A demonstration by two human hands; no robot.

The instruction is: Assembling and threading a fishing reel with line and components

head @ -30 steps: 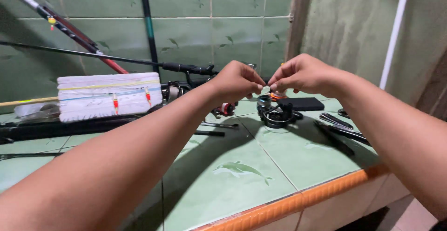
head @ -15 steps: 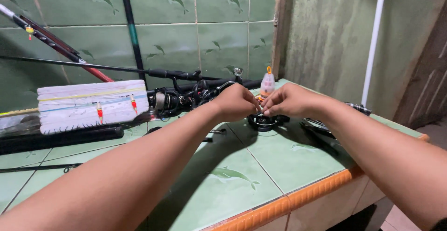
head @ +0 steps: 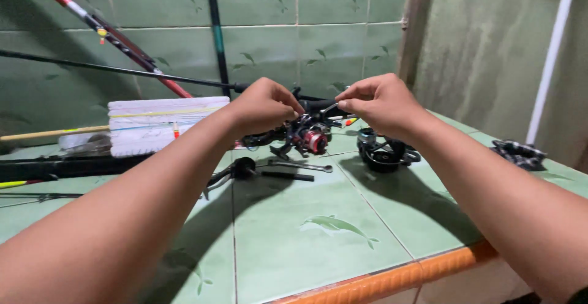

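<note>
My left hand (head: 264, 105) and my right hand (head: 381, 101) are raised above the green tiled counter (head: 318, 243), fingertips pinched and facing each other a short gap apart. A thin pale line (head: 331, 107) runs out of my right fingertips toward the left hand; whether the left fingers grip it is hard to see. Just below the hands lies a black and red fishing reel (head: 309, 138) on a rod. A small orange and yellow float (head: 350, 121) sits under my right hand. A black round spool (head: 383, 154) rests on the counter beneath my right wrist.
A white foam block wound with line (head: 165, 125) stands at the back left. Fishing rods (head: 122, 41) lean on the tiled wall, and another (head: 67, 166) lies along the counter. A black handle part (head: 242, 169) and a thin metal tool (head: 297, 166) lie mid-counter. A dark object (head: 517, 152) sits far right.
My hands, pressed together low over the black spool half a second ago, have lifted and parted slightly. The view has swung a little to the right.
</note>
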